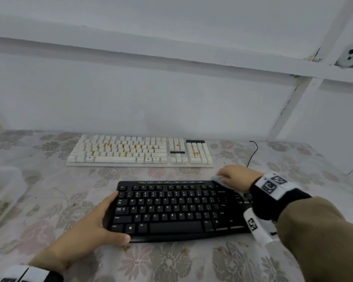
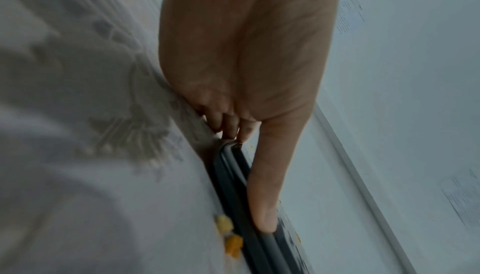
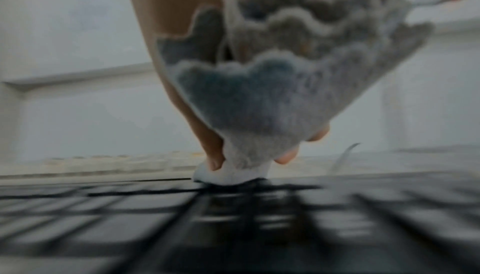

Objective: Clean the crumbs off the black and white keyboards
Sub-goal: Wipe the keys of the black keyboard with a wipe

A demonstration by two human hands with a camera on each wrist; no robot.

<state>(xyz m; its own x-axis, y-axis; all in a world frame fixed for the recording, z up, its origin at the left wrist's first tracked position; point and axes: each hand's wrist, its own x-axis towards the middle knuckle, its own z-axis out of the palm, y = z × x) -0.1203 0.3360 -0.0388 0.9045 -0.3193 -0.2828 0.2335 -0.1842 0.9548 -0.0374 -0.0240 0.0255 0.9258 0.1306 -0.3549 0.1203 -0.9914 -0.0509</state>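
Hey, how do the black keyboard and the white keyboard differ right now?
The white keyboard still carries orange crumbs among its keys; the black keyboard shows none on its visible keys. The black one lies nearer the person, the white one farther back by the wall. The left hand grips the black one's left end while the right hand presses a cloth on its far right corner; nothing touches the white one. Both lie flat on the floral tablecloth.

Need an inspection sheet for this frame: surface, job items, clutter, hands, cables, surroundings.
Surface: floral tablecloth, loose crumbs at the near edge.
Job's things: black keyboard near, keys look clean; white keyboard behind, orange crumbs on keys.
Clutter: translucent box at left.
Hands: left hand grips the black keyboard's left end; right hand holds a cloth on its far right corner.
Cables: black cable right of white keyboard.
Surroundings: white wall, phone on ledge.
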